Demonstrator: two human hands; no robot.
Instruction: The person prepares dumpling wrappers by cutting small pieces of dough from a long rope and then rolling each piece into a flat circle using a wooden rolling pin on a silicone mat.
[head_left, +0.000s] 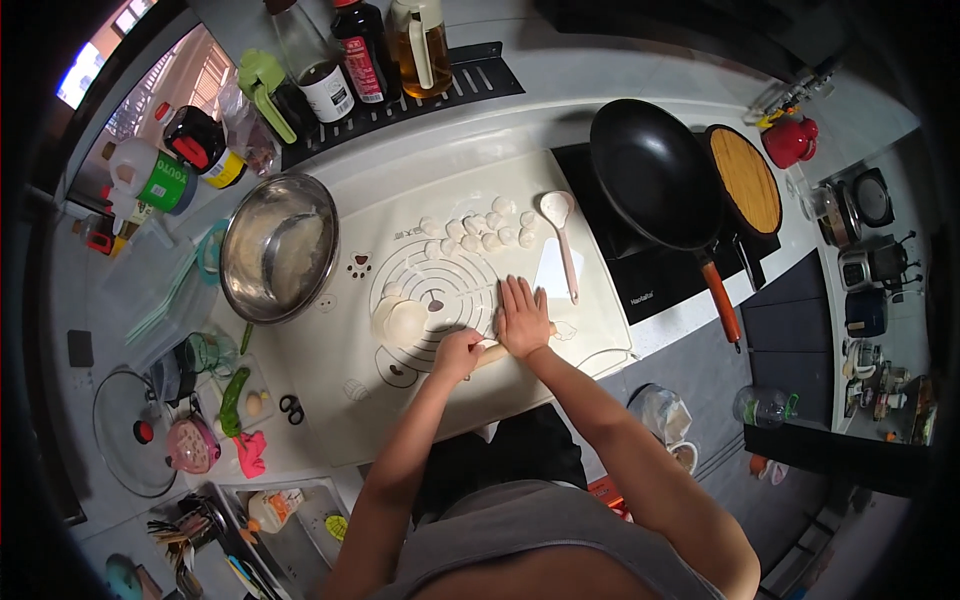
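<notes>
On a cream silicone kneading mat (315, 397) printed with rings, my right hand (523, 316) lies flat over a wooden rolling pin (493, 355), fingers stretched forward. The pin's far end shows just past that palm. My left hand (457, 355) is curled at the pin's other side, thumb and fingers pinching the edge of a small piece of dough (487, 343), mostly hidden by the hands. Left of the hands, several flat round dough wrappers (405, 323) overlap in a pile. Several small floured dough lumps (471, 242) lie in loose rows farther back.
A steel bowl (279, 247) stands at the mat's left. A spoon with flour (556, 208) rests partly over a white scraper (553, 271). Right are a black wok (652, 172) and induction hob (637, 277). Scissors (291, 409) and a green pepper (233, 401) lie left.
</notes>
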